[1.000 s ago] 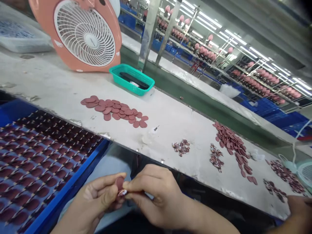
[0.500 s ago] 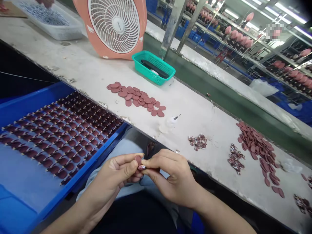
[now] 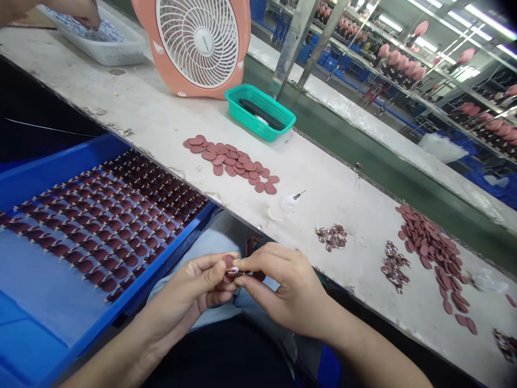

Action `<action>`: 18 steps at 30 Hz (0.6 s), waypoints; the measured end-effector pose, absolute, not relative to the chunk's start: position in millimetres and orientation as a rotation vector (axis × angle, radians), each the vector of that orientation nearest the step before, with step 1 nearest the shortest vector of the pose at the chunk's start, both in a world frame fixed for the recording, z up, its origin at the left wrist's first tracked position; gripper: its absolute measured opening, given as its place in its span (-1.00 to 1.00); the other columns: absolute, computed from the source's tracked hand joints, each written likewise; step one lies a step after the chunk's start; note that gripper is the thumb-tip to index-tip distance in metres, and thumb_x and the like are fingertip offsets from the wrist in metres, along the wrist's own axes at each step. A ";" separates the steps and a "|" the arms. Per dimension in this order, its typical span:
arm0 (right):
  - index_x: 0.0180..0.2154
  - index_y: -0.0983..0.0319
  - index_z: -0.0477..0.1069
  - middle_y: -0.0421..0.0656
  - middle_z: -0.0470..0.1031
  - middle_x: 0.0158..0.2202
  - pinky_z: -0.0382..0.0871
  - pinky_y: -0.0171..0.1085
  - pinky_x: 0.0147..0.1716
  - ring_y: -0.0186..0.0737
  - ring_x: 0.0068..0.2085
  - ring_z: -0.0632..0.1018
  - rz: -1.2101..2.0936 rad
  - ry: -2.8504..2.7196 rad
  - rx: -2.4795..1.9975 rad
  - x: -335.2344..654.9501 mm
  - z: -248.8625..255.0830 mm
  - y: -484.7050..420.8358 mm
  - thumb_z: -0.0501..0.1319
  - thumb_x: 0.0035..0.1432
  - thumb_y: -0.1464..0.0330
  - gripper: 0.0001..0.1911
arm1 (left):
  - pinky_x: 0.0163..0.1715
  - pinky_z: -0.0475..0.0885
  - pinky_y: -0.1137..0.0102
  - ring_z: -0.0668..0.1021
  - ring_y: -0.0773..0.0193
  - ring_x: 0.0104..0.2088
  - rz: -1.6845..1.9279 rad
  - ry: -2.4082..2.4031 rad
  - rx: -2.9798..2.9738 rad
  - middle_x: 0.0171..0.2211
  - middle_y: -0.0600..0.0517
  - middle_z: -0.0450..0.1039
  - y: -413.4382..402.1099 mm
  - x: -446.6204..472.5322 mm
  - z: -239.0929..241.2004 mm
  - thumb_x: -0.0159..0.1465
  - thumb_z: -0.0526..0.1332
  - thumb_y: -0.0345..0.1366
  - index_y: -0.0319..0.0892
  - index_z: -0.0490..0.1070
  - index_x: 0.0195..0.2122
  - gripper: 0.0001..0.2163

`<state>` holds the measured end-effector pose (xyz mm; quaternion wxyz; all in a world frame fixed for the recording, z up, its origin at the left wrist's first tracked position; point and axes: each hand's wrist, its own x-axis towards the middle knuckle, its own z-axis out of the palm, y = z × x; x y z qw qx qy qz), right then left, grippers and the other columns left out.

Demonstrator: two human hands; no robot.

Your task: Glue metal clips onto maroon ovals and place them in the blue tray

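The left hand (image 3: 181, 291) pinches a small round maroon disc (image 3: 229, 262) between thumb and forefinger; the right hand (image 3: 283, 288) presses thumb and forefinger together on a tiny patterned piece (image 3: 233, 273) at the disc's edge; this work calls for a steady, close pinch.

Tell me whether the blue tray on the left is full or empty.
Partly full: rows of dark red discs cover the far part of the blue tray, while the near part shows bare blue lining.

Left hand (image 3: 188, 285) and right hand (image 3: 285, 288) pinch together at the fingertips (thumbs uppermost).
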<state>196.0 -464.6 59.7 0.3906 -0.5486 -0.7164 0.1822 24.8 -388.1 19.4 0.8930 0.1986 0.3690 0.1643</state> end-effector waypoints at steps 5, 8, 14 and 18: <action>0.07 0.26 0.45 -0.08 0.57 -0.15 0.50 -0.28 -0.22 -0.29 -0.27 0.55 0.473 -1.684 -1.470 198.1 64.1 -464.5 0.38 0.20 0.31 -0.58 | -0.51 0.60 0.55 0.63 0.37 -0.49 0.301 0.775 0.236 -0.44 0.04 0.62 -382.9 21.1 13.7 -0.18 0.62 -0.25 -0.17 0.67 -0.31 -0.63; -0.03 0.20 0.51 -0.16 0.57 -0.24 0.46 -0.32 -0.30 -0.35 -0.36 0.51 0.557 -1.603 -1.454 196.7 62.7 -462.0 0.29 0.28 0.39 -0.78 | -0.55 0.61 0.54 0.63 0.36 -0.52 0.289 0.785 0.174 -0.51 0.07 0.60 -381.1 19.1 13.2 -0.24 0.63 -0.28 -0.18 0.66 -0.38 -0.64; -0.03 0.17 0.56 -0.17 0.56 -0.30 0.40 -0.36 -0.41 -0.36 -0.38 0.49 0.725 -1.583 -1.501 189.5 60.3 -456.2 0.31 0.28 0.34 -0.77 | -0.53 0.62 0.53 0.62 0.36 -0.51 0.312 0.724 0.194 -0.54 0.05 0.58 -380.0 16.8 8.5 -0.15 0.60 -0.26 -0.22 0.63 -0.43 -0.72; -0.07 0.16 0.59 -0.18 0.56 -0.35 0.36 -0.37 -0.44 -0.36 -0.40 0.48 0.742 -1.578 -1.500 185.6 60.3 -452.2 0.30 0.28 0.36 -0.81 | -0.51 0.61 0.55 0.59 0.40 -0.50 0.318 0.671 0.225 -0.52 0.07 0.55 -380.7 13.8 3.8 -0.05 0.57 -0.25 -0.20 0.63 -0.41 -0.77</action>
